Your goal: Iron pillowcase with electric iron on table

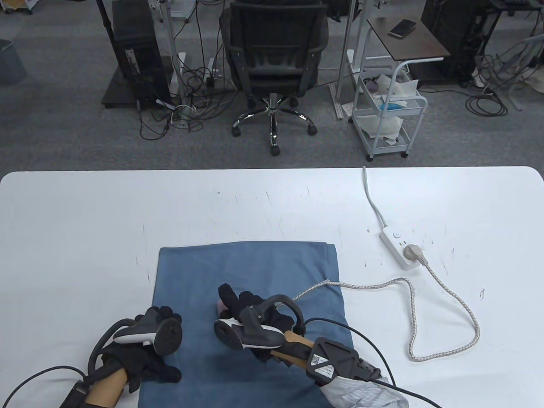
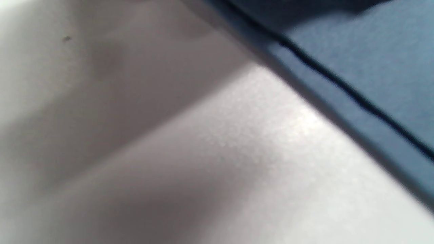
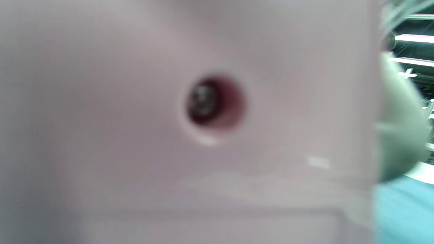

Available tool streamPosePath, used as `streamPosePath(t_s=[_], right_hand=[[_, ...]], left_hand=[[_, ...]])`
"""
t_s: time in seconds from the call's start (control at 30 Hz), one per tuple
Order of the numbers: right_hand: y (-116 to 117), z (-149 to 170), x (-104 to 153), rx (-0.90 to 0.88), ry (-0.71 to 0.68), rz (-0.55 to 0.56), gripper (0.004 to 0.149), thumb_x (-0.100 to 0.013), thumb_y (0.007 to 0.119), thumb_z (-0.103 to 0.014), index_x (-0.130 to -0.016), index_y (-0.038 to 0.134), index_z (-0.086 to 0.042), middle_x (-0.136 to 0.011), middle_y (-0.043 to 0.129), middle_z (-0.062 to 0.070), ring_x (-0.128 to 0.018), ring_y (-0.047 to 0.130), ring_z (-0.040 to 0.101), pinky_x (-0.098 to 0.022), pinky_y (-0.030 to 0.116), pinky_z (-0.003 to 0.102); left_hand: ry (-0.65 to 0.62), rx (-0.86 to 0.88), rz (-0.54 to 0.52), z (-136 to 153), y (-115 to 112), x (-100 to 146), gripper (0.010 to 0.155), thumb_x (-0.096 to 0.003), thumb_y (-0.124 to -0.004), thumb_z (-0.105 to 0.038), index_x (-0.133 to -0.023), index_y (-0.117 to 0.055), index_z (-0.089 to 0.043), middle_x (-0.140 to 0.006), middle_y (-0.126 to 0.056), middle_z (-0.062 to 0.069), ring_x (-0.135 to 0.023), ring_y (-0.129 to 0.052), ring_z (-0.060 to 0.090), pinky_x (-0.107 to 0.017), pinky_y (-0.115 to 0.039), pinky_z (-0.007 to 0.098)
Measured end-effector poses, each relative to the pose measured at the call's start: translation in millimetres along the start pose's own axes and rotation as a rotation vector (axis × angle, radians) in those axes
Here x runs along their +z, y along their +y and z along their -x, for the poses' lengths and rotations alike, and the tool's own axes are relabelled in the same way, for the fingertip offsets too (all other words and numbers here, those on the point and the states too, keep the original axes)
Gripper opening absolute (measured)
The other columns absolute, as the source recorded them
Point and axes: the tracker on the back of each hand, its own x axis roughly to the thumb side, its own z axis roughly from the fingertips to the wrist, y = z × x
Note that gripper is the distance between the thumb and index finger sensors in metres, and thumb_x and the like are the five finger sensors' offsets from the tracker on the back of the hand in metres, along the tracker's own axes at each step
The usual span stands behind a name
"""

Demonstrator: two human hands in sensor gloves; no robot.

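A blue pillowcase (image 1: 263, 276) lies flat on the white table (image 1: 85, 221). My right hand (image 1: 240, 304) grips the electric iron (image 1: 221, 305) on the pillowcase's near middle. Only the iron's pink tip shows past the glove and tracker. The right wrist view is filled by the iron's pale body (image 3: 135, 135) with a screw hole, and a strip of pillowcase (image 3: 403, 210) shows at its lower right. My left hand (image 1: 161, 369) rests on the pillowcase's left edge, holding nothing. The left wrist view shows that edge (image 2: 356, 67) against the table (image 2: 203, 169).
The iron's braided cord (image 1: 425, 272) loops over the table on the right to a plug (image 1: 411, 253) in a white power strip (image 1: 397, 246). The strip's own cable (image 1: 374, 199) runs off the far edge. An office chair (image 1: 274, 55) and a cart (image 1: 389, 110) stand beyond the table.
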Motion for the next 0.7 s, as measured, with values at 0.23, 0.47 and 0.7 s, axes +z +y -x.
streamPosePath(t_s=[0.23, 0.47, 0.7], right_hand=[[14, 71, 4, 0.071, 0.245, -0.018, 0.061, -0.06, 0.049, -0.041, -0.111, 0.044, -0.008, -0.067, 0.089, 0.01, -0.033, 0.093, 0.013, -0.026, 0.086, 0.029], [30, 158, 13, 0.122, 0.405, -0.04, 0.061, -0.059, 0.05, -0.042, -0.11, 0.046, -0.011, -0.067, 0.089, 0.009, -0.032, 0.094, 0.012, -0.026, 0.087, 0.028], [26, 196, 12, 0.064, 0.468, -0.04, 0.06, -0.057, 0.053, -0.043, -0.109, 0.047, -0.013, -0.068, 0.089, 0.007, -0.033, 0.093, 0.013, -0.027, 0.086, 0.029]], left_hand=[[0.002, -0.001, 0.0, 0, 0, 0, 0.122, -0.038, -0.057, -0.072, -0.102, 0.018, 0.0, -0.1, 0.024, 0.036, -0.091, 0.009, 0.063, -0.067, -0.011, 0.069], [-0.001, 0.004, 0.001, 0, 0, 0, 0.122, -0.038, -0.057, -0.072, -0.101, 0.018, 0.0, -0.1, 0.024, 0.036, -0.091, 0.009, 0.063, -0.067, -0.011, 0.069], [-0.005, 0.008, 0.001, 0, -1, 0, 0.122, -0.038, -0.057, -0.072, -0.101, 0.019, 0.0, -0.099, 0.025, 0.036, -0.091, 0.01, 0.063, -0.067, -0.011, 0.069]])
